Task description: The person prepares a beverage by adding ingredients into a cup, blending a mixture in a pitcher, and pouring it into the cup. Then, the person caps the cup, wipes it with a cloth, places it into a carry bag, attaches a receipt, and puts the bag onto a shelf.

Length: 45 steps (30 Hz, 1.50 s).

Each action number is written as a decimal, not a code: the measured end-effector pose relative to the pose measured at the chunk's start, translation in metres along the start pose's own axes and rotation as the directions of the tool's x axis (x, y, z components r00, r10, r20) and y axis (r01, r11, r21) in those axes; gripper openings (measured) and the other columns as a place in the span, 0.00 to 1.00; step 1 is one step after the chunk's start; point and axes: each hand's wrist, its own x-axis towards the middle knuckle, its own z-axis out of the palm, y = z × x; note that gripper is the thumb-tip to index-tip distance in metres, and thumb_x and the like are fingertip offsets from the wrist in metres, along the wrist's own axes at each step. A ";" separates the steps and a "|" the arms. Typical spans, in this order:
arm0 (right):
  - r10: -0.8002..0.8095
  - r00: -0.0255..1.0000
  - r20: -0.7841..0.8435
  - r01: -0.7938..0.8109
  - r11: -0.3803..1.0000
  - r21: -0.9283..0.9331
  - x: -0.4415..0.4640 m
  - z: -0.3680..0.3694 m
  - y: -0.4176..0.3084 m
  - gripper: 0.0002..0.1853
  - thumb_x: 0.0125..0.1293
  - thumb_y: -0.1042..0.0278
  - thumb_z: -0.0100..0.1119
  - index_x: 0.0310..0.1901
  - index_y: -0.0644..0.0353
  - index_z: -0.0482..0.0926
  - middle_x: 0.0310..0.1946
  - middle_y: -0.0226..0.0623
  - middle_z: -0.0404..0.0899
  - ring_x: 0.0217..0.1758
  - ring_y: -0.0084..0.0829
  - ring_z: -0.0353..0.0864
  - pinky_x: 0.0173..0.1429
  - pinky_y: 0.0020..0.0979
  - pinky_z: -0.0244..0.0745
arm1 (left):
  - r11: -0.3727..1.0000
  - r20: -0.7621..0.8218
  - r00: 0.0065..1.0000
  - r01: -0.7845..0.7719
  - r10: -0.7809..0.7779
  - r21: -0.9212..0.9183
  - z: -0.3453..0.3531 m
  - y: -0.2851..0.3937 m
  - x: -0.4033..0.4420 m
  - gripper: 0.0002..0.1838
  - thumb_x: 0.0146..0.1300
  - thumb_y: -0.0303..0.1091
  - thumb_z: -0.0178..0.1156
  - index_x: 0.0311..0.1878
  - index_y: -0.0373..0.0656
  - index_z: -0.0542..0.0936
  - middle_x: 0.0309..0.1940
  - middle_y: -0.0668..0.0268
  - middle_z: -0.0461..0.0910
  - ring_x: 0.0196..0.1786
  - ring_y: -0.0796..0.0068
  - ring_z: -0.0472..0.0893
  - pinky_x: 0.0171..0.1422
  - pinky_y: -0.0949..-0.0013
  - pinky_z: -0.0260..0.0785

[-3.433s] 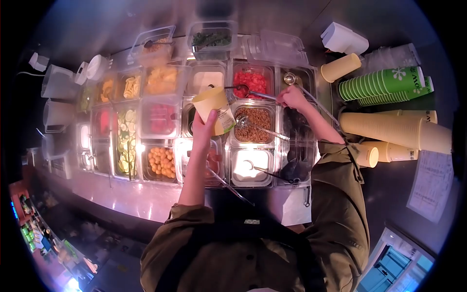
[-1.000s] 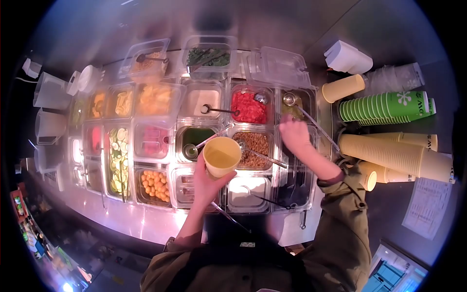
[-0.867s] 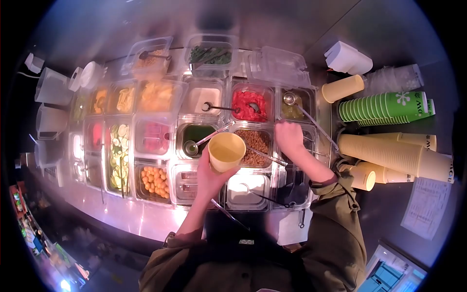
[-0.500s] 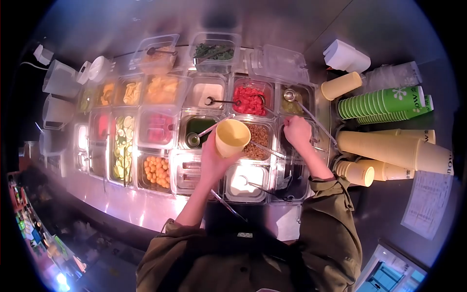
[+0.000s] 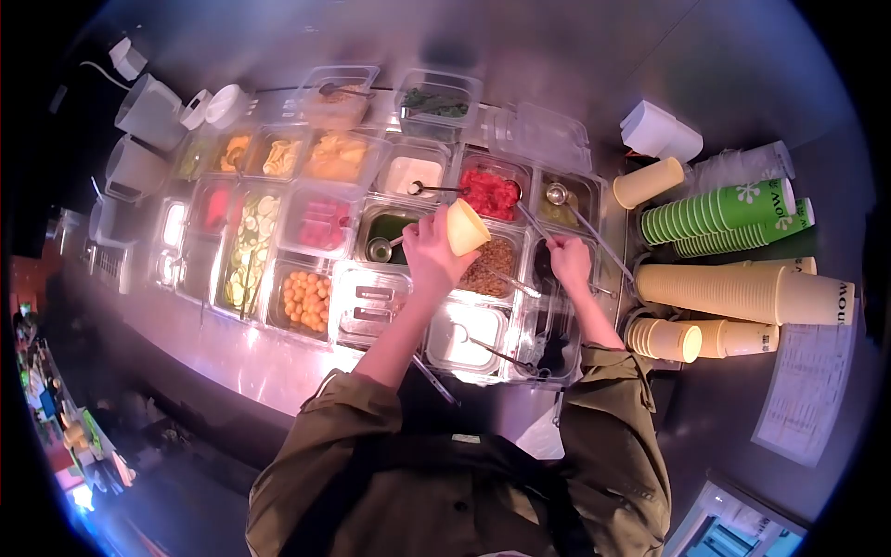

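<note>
My left hand [image 5: 434,254] is wrapped round a pale yellow paper cup [image 5: 468,226], tilted to the right above the tray of brown grains [image 5: 490,267]. Fingers closed, my right hand [image 5: 570,260] grips the end of a long metal spoon handle [image 5: 535,223]. That handle slopes up-left into the tray of red diced fruit [image 5: 489,193]; the spoon's bowl is hard to make out there. Left of the cup, a ladle [image 5: 379,249] rests in a dark green tray. Another ladle [image 5: 557,193] lies in the tray right of the red fruit.
Stacks of green cups [image 5: 719,209] and long yellow cups [image 5: 742,290] lie along the right side. Orange balls [image 5: 306,299] and sliced cucumber-like pieces [image 5: 249,251] fill trays at left. A white lidded tray [image 5: 467,336] sits in front, with a spoon handle across it.
The cup has tipped from nearly upright to leaning right and moved slightly up-right. My right hand has moved slightly down and now grips the spoon handle. The whole view has shifted a little.
</note>
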 end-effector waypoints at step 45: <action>-0.062 0.991 -0.119 0.070 0.995 0.065 -0.003 0.015 0.019 0.10 0.55 0.65 0.60 0.37 0.55 0.86 0.25 0.46 0.82 0.30 0.41 0.83 0.38 0.40 0.75 | 0.984 0.002 0.984 0.176 -0.176 -0.015 -0.006 0.006 -0.003 0.48 0.33 0.41 0.76 0.62 0.47 0.66 0.50 0.56 0.73 0.53 0.49 0.68 0.60 0.53 0.61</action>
